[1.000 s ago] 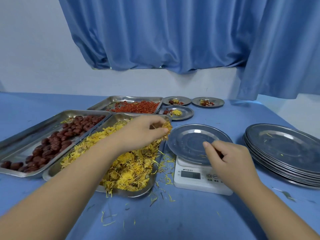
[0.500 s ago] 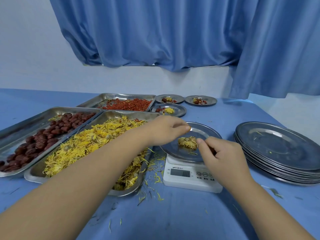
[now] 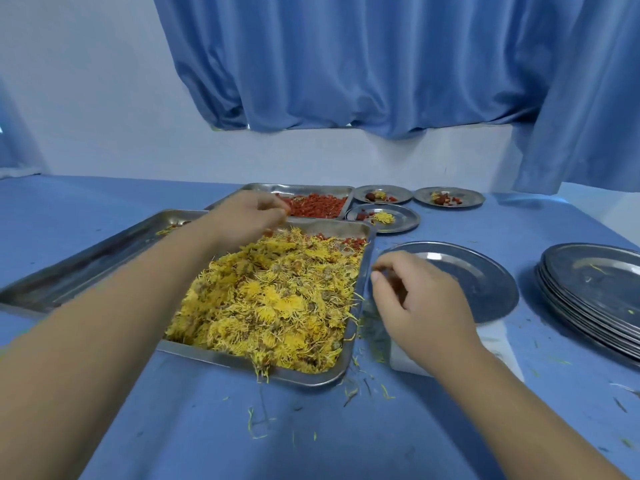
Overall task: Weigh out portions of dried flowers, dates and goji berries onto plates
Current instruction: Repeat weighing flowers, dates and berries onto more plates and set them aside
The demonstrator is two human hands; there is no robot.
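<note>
Blue cloth [image 3: 104, 202] covers the table beneath a blue curtain [image 3: 346, 64]. Red dried goji berries [image 3: 318, 206] lie in a rectangular steel tray [image 3: 304, 186] at the far side, just behind the broad steel tray [image 3: 362, 282] heaped with yellow dried flowers [image 3: 277, 299].

The berries look small, light and wrinkled, and probably a little tacky (they are tougher than the brittle flowers, which have shed petals over the cloth). A fingertip pinch off the top of the heap should serve.

The left hand [image 3: 246, 216] hangs at the far tray's near edge with its fingertips bunched; I cannot tell whether berries sit between them. The right hand [image 3: 422, 306] is curled over the left rim of the round steel plate [image 3: 478, 282] on the white scale [image 3: 498, 337], and anything it holds is hidden.

Half a second ago the left hand was over the plate, where a flower head lay. It has since crossed to the berries, and the flower head no longer shows.
</note>
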